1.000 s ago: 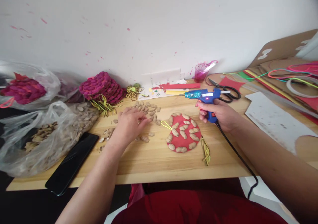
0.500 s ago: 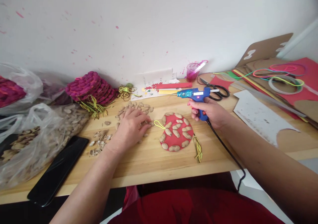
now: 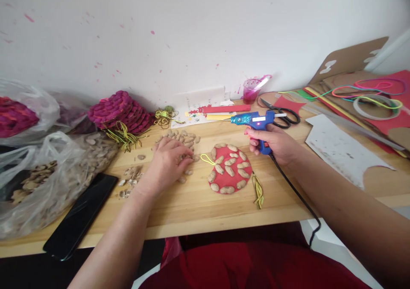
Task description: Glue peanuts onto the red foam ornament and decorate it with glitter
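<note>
My right hand (image 3: 275, 144) is closed round the handle of a blue glue gun (image 3: 256, 119), with a finger at its orange trigger. The nozzle points left, and a small light glows on the body. My left hand (image 3: 168, 163) rests over a pile of peanuts (image 3: 188, 138), fingers bent and thumb apart from them; part of the pile is hidden beneath it. Between the hands lies a red rounded cutout (image 3: 224, 179). Whole peanuts line its edge and several more sit across its middle. A yellow loop (image 3: 207, 159) is at its left, a yellow-green tassel (image 3: 258, 191) at its right.
Black scissors (image 3: 282, 112) and a cup of pink liquid (image 3: 251, 91) stand behind the glue gun. At left are a plastic bag of shells (image 3: 57, 186), a black phone (image 3: 80, 216) and stacked purple peanut pieces (image 3: 118, 109). White card (image 3: 344, 148) lies right. The gun's cord (image 3: 296, 195) hangs over the table edge.
The view has shifted slightly, so everything sits a little further right. My left hand's fingers have moved slightly over the peanuts; the right hand still holds the glue gun.
</note>
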{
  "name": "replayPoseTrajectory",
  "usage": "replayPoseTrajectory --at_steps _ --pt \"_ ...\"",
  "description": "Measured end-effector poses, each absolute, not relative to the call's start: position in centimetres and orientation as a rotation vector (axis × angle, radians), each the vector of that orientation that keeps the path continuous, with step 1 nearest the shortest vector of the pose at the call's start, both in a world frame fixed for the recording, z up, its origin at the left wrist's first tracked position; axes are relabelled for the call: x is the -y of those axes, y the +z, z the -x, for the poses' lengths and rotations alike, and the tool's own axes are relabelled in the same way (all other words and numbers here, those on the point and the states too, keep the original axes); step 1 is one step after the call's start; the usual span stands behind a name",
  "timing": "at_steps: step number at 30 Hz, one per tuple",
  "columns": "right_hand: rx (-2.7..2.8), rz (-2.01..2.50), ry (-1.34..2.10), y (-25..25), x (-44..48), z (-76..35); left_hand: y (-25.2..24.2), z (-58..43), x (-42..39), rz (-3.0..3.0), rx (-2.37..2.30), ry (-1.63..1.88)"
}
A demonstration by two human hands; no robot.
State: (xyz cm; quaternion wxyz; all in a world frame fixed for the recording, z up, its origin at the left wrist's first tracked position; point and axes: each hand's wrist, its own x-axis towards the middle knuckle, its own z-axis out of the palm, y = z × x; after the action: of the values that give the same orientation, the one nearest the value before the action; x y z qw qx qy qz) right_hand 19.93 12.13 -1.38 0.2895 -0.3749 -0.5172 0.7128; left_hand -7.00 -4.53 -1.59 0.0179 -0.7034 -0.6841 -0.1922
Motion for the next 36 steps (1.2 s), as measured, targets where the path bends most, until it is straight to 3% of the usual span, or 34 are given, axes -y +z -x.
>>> replayPoseTrajectory --at_steps 14,22,36 --pt "1.387 0.959 1.909 -1.9 -12.3 -19.8 0.7 4.8 2.7 2.265 2.087 -0.641" --pt "1.407 0.951 1.926 -1.6 -12.2 -19.8 1.4 -0.1 -1.1 2.317 2.133 -0.375" --pt "1.417 1.008 1.906 -1.2 -12.2 -19.8 0.8 -0.5 -1.4 2.296 2.162 -0.264"
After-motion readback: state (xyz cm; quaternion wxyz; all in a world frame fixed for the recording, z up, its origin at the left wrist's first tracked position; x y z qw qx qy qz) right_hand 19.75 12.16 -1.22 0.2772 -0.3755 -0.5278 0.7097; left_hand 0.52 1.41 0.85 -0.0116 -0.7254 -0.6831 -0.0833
